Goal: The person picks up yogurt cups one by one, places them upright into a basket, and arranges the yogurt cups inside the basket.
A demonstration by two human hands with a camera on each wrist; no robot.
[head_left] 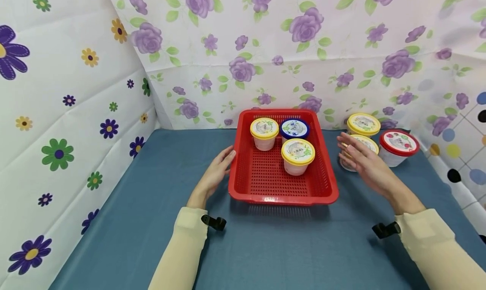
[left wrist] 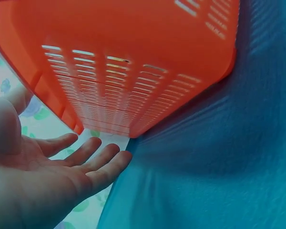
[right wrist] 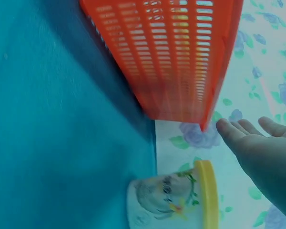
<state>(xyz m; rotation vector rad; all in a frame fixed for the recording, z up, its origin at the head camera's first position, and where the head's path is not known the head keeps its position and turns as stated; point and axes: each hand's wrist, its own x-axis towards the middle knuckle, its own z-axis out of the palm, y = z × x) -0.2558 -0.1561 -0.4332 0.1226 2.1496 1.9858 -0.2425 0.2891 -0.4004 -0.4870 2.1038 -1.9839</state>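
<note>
Basket (head_left: 260, 178) in red was parked on the blue surface (head_left: 273, 248), and inside it two yellow-lidded tubs (head_left: 298, 151) and one blue-lidded tub (head_left: 294, 128) were seated! The left hand (head_left: 214, 172) was held right at its left rim, fingers wide and straightened, contact impossible to tell. Across on the right, the right hand (head_left: 366, 165) was raised, fingers extended, with one yellow-topped tub (head_left: 368, 141) partly hidden behind it; a red-topped tub (head_left: 399, 142) and a second yellow-topped tub (head_left: 363, 124) were grouped close by.
</note>
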